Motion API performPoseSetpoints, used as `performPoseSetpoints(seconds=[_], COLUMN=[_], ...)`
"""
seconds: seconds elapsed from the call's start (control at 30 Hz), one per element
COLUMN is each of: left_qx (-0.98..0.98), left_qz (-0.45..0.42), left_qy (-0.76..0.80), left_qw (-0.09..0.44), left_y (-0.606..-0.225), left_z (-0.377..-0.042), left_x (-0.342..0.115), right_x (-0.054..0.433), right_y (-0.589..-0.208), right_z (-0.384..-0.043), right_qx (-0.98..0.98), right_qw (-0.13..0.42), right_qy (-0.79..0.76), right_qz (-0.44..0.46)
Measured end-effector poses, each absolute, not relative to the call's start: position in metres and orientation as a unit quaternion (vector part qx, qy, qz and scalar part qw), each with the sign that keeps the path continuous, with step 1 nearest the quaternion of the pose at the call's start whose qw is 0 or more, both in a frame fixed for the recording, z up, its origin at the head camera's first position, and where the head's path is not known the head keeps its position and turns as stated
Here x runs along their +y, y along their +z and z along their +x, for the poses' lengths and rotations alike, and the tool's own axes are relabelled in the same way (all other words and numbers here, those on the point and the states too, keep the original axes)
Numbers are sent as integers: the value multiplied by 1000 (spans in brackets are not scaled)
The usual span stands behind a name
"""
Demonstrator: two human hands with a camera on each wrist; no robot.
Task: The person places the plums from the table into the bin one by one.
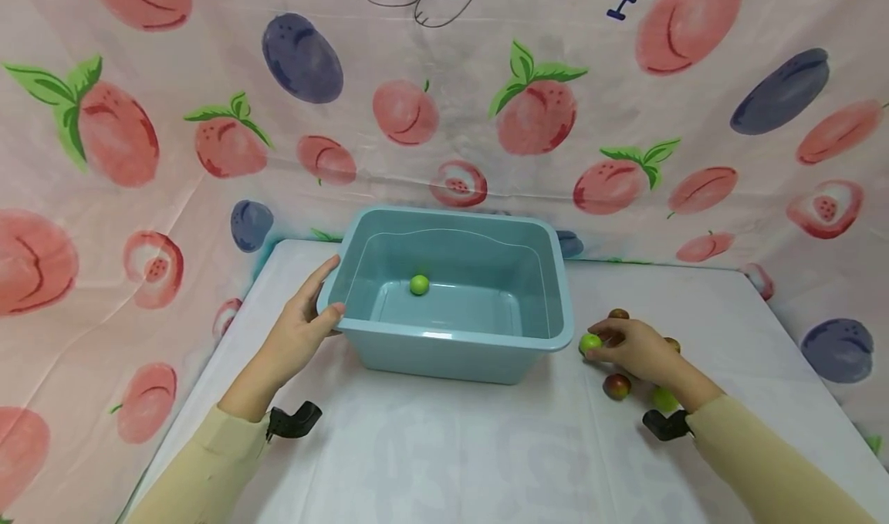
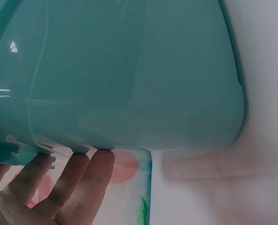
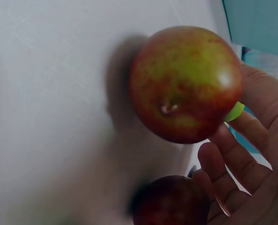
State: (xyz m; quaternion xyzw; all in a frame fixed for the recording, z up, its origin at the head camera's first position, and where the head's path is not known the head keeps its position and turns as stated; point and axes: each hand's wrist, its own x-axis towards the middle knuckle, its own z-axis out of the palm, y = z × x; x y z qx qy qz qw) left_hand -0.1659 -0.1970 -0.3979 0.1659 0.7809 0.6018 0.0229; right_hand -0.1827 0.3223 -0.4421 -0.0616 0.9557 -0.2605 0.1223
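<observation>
A light blue plastic basin point(image 1: 444, 358) stands upright on the table with one small round green fruit point(image 1: 419, 285) inside. My left hand point(image 1: 305, 316) grips the basin's left end, thumb over the rim; the left wrist view shows its fingertips point(image 2: 104, 159) against the outer wall. To the right of the basin, my right hand point(image 1: 639, 348) pinches another green fruit point(image 1: 590, 343) between thumb and fingers. Only a sliver of that fruit shows in the right wrist view, behind a red-and-green fruit point(image 3: 186, 84) that looms close to the camera.
Around the right hand lie a reddish fruit point(image 1: 616, 387), a green fruit point(image 1: 664, 399) partly under the wrist, and brownish-red fruit point(image 1: 618, 314) behind the fingers. White cloth covers the table point(image 1: 444, 454). A fruit-printed curtain point(image 1: 458, 123) hangs behind it.
</observation>
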Motion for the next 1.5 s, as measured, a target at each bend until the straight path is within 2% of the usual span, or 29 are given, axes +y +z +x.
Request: performPoseSetpoints(seconds=[0.3,0.67,1.07,1.27,1.5], left_qx=[777,781,787,787,784], left_qz=[166,163,158,161,161], left_qy=[606,603,596,595,600], left_qw=[25,24,22,20,23], left_y=[-399,-398,-398,-397,-398], left_z=[-166,-165,-165,-165,-165], left_x=[-197,-197,-197,-199,-197], right_x=[321,316,284,252,210], right_y=[-434,-367,-305,-284,-280], right_z=[-182,-195,-219,-232,-246], right_qx=[957,938,915,908,872], right_qw=[116,73,30,37,66], right_qy=[-260,-335,-397,-411,-472], right_qz=[-54,-46,-72,-75,-110])
